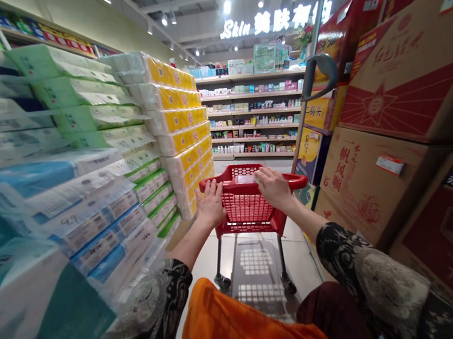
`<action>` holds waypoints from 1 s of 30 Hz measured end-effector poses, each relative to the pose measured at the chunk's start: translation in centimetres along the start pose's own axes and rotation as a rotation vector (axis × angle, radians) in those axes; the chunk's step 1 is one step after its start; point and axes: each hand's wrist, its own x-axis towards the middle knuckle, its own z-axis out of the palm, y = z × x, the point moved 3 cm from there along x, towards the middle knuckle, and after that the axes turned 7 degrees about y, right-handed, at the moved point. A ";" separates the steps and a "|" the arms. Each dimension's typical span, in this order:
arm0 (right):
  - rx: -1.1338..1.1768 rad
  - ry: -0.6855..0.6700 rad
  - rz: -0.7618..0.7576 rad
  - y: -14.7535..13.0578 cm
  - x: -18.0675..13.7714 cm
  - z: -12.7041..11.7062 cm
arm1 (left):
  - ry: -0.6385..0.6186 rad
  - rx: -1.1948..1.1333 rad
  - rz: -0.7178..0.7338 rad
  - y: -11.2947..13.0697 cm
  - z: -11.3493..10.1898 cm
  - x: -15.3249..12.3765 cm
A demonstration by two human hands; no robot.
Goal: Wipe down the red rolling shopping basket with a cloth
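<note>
A red shopping cart (pixel 248 206) stands upright in the aisle straight ahead of me, on dark legs with small wheels. My left hand (pixel 211 204) rests on the left part of its red handle, fingers stretched forward over the bar and slightly apart. Toward the right part of the handle, my right hand (pixel 273 187) is closed around the bar with its fingers bent. A pale panel (pixel 246 179) shows between the two hands behind the handle. Through the red mesh I cannot make out any goods in the basket.
Stacked tissue packs (pixel 98 208) and yellow-white paper bundles (pixel 183 133) line the left side. Cardboard cartons (pixel 372 81) rise on the right, beside a slanted metal pole (pixel 324 14) with a grey handle (pixel 326 75). Shelves (pixel 251 96) of small boxes and bottles cross the far end.
</note>
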 end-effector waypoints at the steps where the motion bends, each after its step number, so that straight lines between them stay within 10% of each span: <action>1: -0.023 0.007 0.073 1.5 -0.1 -0.4 | 0.000 -0.009 0.001 0.0 0.0 0.0; 4: -0.059 -0.001 0.185 2.6 0.2 -0.7 | 0.002 -0.026 -0.008 0.0 0.1 0.1; 12: 0.164 -0.089 0.071 -5.7 1.9 2.2 | 0.088 -0.145 -0.043 1.7 -1.7 1.5; 18: 0.338 -0.023 0.051 0.5 1.0 -0.2 | 0.068 -0.358 0.102 7.1 -2.9 4.2; 24: -0.051 -0.128 0.169 4.5 -1.1 -0.1 | 0.088 -0.206 0.096 12.0 -0.2 5.5; 30: -0.110 -0.048 0.136 4.7 -1.4 0.7 | 0.169 -0.154 0.152 10.0 1.5 3.6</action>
